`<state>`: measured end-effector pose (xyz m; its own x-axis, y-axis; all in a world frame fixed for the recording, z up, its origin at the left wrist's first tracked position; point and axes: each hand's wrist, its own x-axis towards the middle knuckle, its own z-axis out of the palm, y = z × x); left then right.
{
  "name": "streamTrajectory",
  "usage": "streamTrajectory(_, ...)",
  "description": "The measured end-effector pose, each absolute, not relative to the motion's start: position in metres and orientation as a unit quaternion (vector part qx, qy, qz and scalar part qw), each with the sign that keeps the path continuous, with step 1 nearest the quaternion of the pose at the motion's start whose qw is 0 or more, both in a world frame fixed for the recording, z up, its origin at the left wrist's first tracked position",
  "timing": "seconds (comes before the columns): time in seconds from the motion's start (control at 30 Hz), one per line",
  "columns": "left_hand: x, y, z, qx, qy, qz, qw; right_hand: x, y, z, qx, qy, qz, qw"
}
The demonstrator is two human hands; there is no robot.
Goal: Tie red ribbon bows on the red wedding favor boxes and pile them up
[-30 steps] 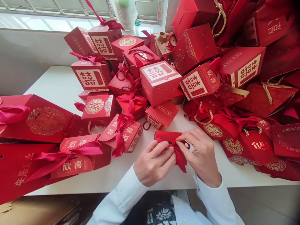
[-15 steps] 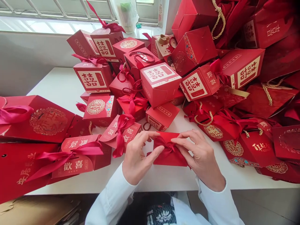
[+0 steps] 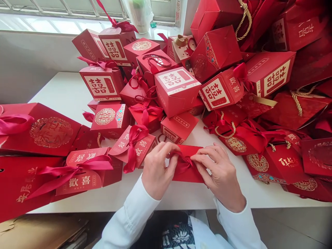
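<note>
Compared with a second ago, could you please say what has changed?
The left hand released the crimson satin ribbon near its knot, moved left, opened, and seems to pinch its left part. More of the red paper box shows. The right hand still pinches the ribbon; surrounding red gift boxes stayed put.

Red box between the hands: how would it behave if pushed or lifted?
The red box likely slides rather than rolls: straight edges, flat face. Its cardboard look suggests light, dentable. The ribbon is probably floppy: thin, softly creased.
</note>
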<state>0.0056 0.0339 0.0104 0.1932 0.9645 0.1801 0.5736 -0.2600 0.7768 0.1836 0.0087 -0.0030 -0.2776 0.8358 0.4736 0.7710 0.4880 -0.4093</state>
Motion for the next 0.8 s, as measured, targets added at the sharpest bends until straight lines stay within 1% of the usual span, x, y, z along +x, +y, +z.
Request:
streamTrajectory(0.27,0.006,0.032,0.002,0.731,0.524,0.362,0.244,0.180,0.005,-0.008,-0.530,-0.776,0.034,0.340)
streamTrajectory(0.6,0.008,0.031,-0.003,0.744,0.517,0.364,0.218,0.180,0.004,-0.010,-0.530,-0.775,0.035,0.344)
streamTrajectory(0.73,0.004,0.026,-0.001,0.729,0.511,0.397,0.224,0.184,0.003,-0.004,-0.540,-0.758,0.082,0.358)
streamTrajectory(0.8,0.001,0.020,0.003,0.727,0.503,0.425,0.194,0.190,0.001,-0.001,-0.556,-0.731,0.113,0.379)
